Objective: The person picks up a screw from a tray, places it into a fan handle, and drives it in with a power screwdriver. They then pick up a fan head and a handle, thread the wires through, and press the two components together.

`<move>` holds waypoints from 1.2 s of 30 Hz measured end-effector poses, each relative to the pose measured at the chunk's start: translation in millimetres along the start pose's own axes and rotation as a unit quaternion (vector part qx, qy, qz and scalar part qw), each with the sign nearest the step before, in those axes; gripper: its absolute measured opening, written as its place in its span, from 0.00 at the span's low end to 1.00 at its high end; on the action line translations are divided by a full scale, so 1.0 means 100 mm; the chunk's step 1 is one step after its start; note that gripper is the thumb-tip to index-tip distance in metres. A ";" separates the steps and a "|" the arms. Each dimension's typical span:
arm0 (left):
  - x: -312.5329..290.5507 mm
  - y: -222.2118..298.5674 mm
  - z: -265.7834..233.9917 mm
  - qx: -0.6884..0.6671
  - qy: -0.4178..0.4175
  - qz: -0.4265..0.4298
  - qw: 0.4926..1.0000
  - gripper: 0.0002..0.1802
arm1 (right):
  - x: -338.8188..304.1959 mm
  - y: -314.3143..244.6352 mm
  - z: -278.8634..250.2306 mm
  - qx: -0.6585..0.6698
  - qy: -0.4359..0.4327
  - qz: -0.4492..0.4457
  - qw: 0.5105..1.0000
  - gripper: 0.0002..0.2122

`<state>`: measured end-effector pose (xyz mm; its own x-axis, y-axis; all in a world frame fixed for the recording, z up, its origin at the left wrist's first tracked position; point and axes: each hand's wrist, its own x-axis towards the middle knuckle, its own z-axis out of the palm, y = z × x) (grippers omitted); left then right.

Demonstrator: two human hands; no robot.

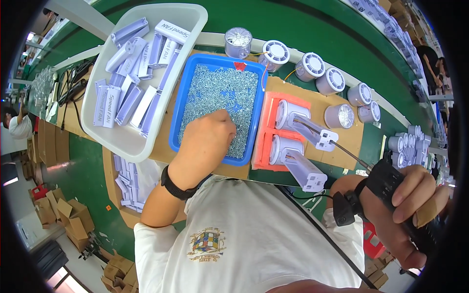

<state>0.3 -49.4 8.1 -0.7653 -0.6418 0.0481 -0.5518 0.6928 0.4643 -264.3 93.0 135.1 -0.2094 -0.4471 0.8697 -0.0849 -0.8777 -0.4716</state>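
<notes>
1. At centre frame, the left hand (210, 134) is down in the blue rectangular plastic tray (222, 60), fingers bunched over a spread of small silvery metal screws (210, 88); I can't tell whether any are pinched.
2. Over at the right, the right hand (415, 190) is wrapped firmly around a black cylindrical electric screwdriver (383, 180), its long thin shaft slanting up and left!
3. And the tip is right by the handle end of the upper lavender-white plastic fan unit (288, 115), right of centre; touching or not, I can't say.
4. Just below sits the lower lavender-white plastic fan unit (305, 171), both in a salmon-red block holder (264, 141).
5. Upper left: a translucent white plastic bin (117, 148) of long lavender-white plastic covers (129, 105).
6. Lavender-white round fan heads (274, 52) curve from upper centre rightward across the green table (303, 24).
</notes>
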 end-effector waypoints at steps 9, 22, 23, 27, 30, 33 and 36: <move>0.18 0.07 -0.05 -0.232 0.103 0.005 0.967 0.02 | 0.10 -0.01 0.05 -0.014 -0.009 0.022 1.000 0.28; 0.58 0.39 0.09 -0.714 -0.163 -0.155 0.663 0.09 | 0.09 0.09 -0.04 0.039 0.066 0.064 0.995 0.22; 0.58 0.38 0.09 -0.716 -0.170 -0.161 0.658 0.09 | 0.09 0.10 -0.04 0.038 0.067 0.063 0.995 0.22; 0.59 0.38 0.10 -0.712 -0.175 -0.176 0.657 0.08 | 0.10 0.12 -0.03 0.040 0.068 0.058 0.995 0.21; 0.60 0.40 0.10 -0.692 -0.165 -0.176 0.681 0.08 | 0.12 0.12 -0.02 0.042 0.068 0.052 0.995 0.21; 0.61 0.40 0.10 -0.684 -0.163 -0.175 0.690 0.08 | 0.14 0.14 -0.02 0.043 0.065 0.051 0.996 0.21; 0.61 0.41 0.11 -0.679 -0.159 -0.177 0.695 0.08 | 0.15 0.14 -0.01 0.040 0.058 0.051 0.996 0.21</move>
<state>-72.3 -56.7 20.4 -0.8150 -0.4385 -0.3788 -0.0677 -0.5772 0.8138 -269.3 74.7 141.2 -0.3247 -0.5156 0.7929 0.0191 -0.8418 -0.5395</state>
